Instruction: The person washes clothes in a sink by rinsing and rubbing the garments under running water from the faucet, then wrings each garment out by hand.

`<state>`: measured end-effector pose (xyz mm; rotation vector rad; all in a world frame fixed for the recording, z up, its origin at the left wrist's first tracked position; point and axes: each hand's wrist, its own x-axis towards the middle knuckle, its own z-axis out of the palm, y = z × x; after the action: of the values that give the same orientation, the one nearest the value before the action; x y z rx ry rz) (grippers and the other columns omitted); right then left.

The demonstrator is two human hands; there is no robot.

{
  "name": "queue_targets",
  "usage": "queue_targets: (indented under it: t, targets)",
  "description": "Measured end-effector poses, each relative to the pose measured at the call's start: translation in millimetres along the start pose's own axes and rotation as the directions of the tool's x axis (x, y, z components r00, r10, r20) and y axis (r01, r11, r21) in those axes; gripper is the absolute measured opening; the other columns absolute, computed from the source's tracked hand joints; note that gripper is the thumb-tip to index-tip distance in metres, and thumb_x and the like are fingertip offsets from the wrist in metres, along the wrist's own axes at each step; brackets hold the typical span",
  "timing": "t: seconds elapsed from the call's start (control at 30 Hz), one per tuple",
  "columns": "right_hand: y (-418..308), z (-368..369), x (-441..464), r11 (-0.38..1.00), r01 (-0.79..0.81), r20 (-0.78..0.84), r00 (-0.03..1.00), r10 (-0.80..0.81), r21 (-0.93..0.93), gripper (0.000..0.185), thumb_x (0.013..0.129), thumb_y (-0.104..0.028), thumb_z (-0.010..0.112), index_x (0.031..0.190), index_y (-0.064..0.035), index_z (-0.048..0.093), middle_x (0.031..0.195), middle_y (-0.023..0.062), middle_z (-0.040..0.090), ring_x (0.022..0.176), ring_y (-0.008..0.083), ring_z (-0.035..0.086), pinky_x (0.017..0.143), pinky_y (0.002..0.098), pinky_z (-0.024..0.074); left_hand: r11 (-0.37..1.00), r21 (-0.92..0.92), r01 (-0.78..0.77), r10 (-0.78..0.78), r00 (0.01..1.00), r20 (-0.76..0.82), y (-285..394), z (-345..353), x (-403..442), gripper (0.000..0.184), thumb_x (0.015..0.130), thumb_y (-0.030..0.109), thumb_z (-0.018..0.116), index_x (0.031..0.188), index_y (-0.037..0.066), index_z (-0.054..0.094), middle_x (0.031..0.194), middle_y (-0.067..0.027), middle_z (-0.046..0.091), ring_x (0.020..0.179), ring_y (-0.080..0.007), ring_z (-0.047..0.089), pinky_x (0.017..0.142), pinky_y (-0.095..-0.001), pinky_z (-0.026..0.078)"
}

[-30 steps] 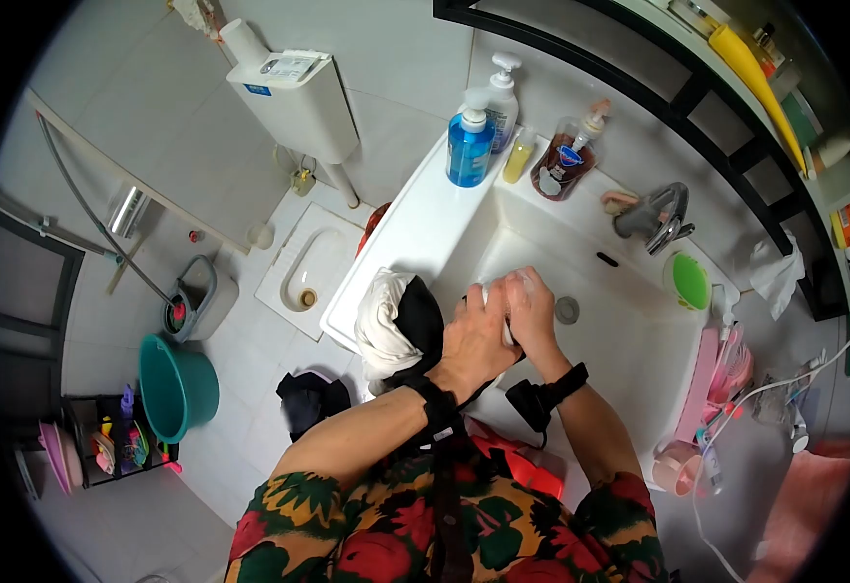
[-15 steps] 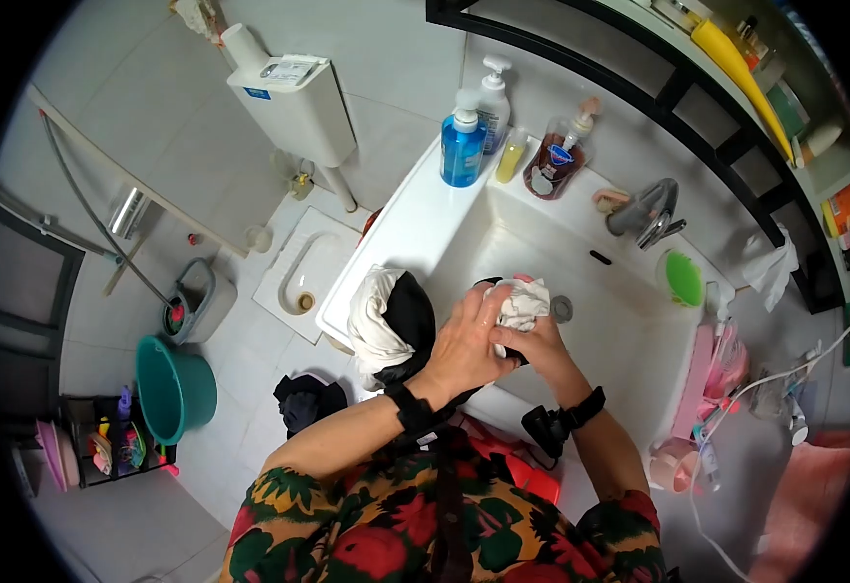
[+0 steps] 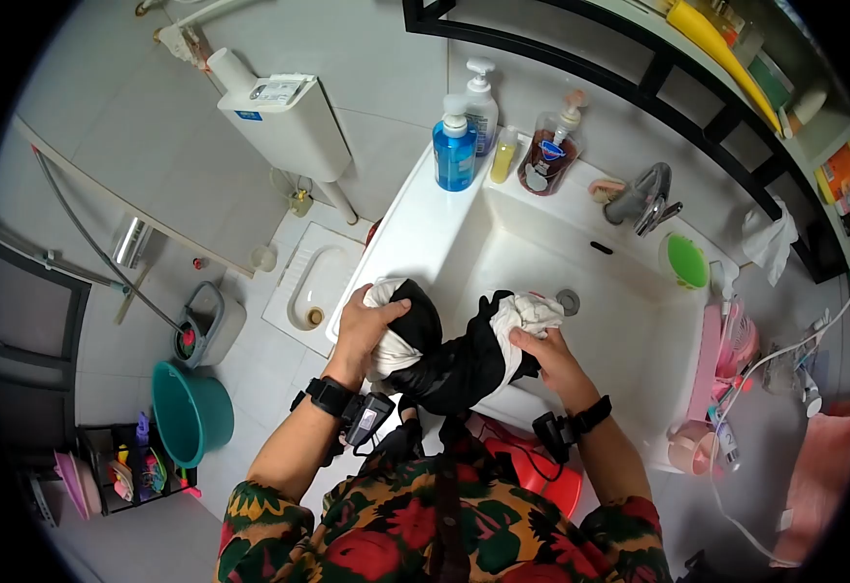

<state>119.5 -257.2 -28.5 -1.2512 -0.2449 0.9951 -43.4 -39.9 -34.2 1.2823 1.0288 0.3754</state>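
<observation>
A black-and-white garment (image 3: pixel 459 360), bunched and twisted, stretches across the front left of the white sink (image 3: pixel 629 379). My left hand (image 3: pixel 359 335) grips its white-and-black end over the sink's left ledge, thumb on top. At the opposite end, my right hand (image 3: pixel 546 360) is closed around a crumpled white part above the basin. Between the hands the black fabric sags over the front rim. I cannot tell which kind of garment it is.
A blue pump bottle (image 3: pixel 455 155), a white pump bottle (image 3: pixel 481 107) and a dark red soap bottle (image 3: pixel 549 155) line the back ledge. Right of them are the faucet (image 3: pixel 639 199) and a green bowl (image 3: pixel 685 260). A teal bucket (image 3: pixel 191 413) stands on the floor at left.
My left hand has moved left, from beside my right hand to the garment's other end. The hands are now apart with the fabric spread between them. The dark cloth on the floor is no longer visible.
</observation>
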Motion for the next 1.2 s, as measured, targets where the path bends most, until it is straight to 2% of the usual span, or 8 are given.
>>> queue_targets:
  t: [0.23,0.4,0.47,0.53,0.63,0.9,1.1,1.2]
  targets:
    - [-2.0,5.1,-7.3,0.993,0.068,-0.028,0.997,-0.071,-0.097,0.062,0.068,-0.008,0.069,0.121,-0.0030,0.038,0.107,0.0046,0.051,0.101,0.0148,0.049,0.088,0.0293,0.0385,0.790,-0.495,0.360,-0.289,0.932,0.217,16.7,-13.6,-11.2,0.020,0.074,0.010,0.058,0.091,-0.002,0.061,0.086,-0.0109,0.064,0.078,-0.0229,0.062,0.073,-0.0312,0.050]
    - [-11.2,19.4,-1.1,0.972,0.115,-0.221,0.973,-0.069,0.204,0.033,0.071,-0.003,0.062,0.103,-0.0021,0.053,0.093,0.0051,0.058,0.084,0.0158,0.057,0.071,0.0287,0.0474,0.792,-0.574,0.207,-0.141,0.977,0.159,76.9,-16.4,-46.6,0.031,0.070,0.007,0.057,0.099,-0.001,0.058,0.090,-0.0106,0.062,0.082,-0.0232,0.061,0.077,-0.0315,0.049]
    - [-13.5,29.8,14.1,0.963,0.153,-0.269,0.959,-0.090,0.223,0.030,0.072,-0.003,0.061,0.101,-0.0015,0.054,0.091,0.0054,0.059,0.082,0.0158,0.058,0.070,0.0285,0.0476,0.836,-0.517,-0.183,0.220,0.975,0.011,110.1,-7.4,-73.0,0.053,0.064,-0.002,0.059,0.115,-0.003,0.046,0.102,-0.0121,0.057,0.091,-0.0221,0.057,0.080,-0.0314,0.046]
    - [-15.9,31.8,35.0,0.949,0.192,-0.269,0.955,-0.122,0.251,0.024,0.073,-0.003,0.061,0.097,0.0005,0.056,0.088,0.0060,0.060,0.077,0.0161,0.059,0.068,0.0282,0.0481,0.829,-0.141,-0.541,0.553,0.832,0.057,112.1,-7.1,-90.3,0.060,0.059,-0.003,0.062,0.116,-0.001,0.045,0.104,-0.0105,0.054,0.093,-0.0219,0.054,0.084,-0.0305,0.043]
    - [-32.0,48.7,60.7,0.946,0.261,-0.256,0.944,-0.207,0.195,0.023,0.073,-0.005,0.059,0.096,-0.0013,0.058,0.087,0.0044,0.060,0.076,0.0147,0.058,0.066,0.0279,0.0475,0.345,0.167,-0.924,0.841,0.383,0.382,99.6,-1.5,-101.2,0.059,0.054,0.001,0.065,0.111,0.004,0.050,0.088,-0.0071,0.053,0.078,-0.0228,0.051,0.072,-0.0335,0.040]
    - [-45.4,60.5,84.4,0.926,0.364,-0.193,0.920,-0.340,0.102,0.036,0.063,0.004,0.062,0.098,-0.0034,0.057,0.092,0.0039,0.058,0.082,0.0147,0.057,0.072,0.0264,0.0461,-0.240,0.096,-0.966,0.530,-0.048,0.846,35.9,4.3,-79.8,0.030,0.070,0.017,0.052,0.100,0.013,0.056,0.069,0.0031,0.037,0.070,-0.0114,0.041,0.068,-0.0292,0.029]
    - [-19.1,47.8,88.6,0.931,0.363,-0.355,0.876,-0.326,0.040,0.040,0.063,0.004,0.063,0.101,-0.0030,0.055,0.096,0.0043,0.057,0.089,0.0147,0.055,0.079,0.0275,0.0442,-0.214,0.162,-0.963,0.565,0.013,0.825,17.8,-8.5,-53.4,0.032,0.069,0.015,0.057,0.101,0.015,0.056,0.075,0.0011,0.040,0.074,-0.0143,0.043,0.072,-0.0308,0.031]
    - [-12.4,34.6,86.5,0.939,0.344,-0.247,0.910,-0.334,-0.005,0.041,0.065,0.002,0.064,0.104,-0.0029,0.053,0.098,0.0044,0.056,0.090,0.0153,0.055,0.082,0.0276,0.0431,0.131,0.281,-0.951,0.489,0.309,0.816,36.0,-4.5,-77.7,0.049,0.058,0.027,0.071,0.102,0.012,0.056,0.079,-0.0027,0.043,0.079,-0.0195,0.045,0.075,-0.0342,0.031]
